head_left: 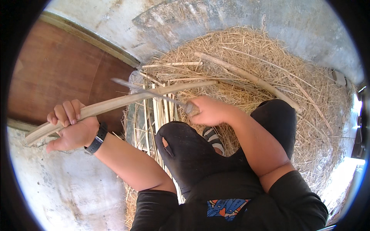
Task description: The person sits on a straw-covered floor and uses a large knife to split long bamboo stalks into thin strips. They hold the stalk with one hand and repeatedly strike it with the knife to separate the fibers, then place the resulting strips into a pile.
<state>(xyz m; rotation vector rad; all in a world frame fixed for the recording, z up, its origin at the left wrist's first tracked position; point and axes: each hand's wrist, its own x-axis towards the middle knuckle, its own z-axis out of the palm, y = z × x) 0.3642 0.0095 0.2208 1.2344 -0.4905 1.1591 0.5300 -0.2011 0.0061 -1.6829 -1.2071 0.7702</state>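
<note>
My left hand [74, 122], with a dark watch on its wrist, has its fingers wrapped over the left end of a long split bamboo piece [119, 102]. The piece slants up to the right, its far end over the straw. In my right hand [211, 110] is a knife [169, 99], gripped by its wooden handle. Its long, narrow blade points up to the left and crosses the bamboo piece near its middle; the tip is blurred. Whether the blade touches the bamboo, I cannot tell.
Thin split bamboo strips [166, 109] lie between my knees and the wall. A round bamboo pole [250, 75] rests on the loose straw [231, 42] ahead. A brown wooden panel [69, 71] stands at the left, beside a weathered grey wall [300, 30].
</note>
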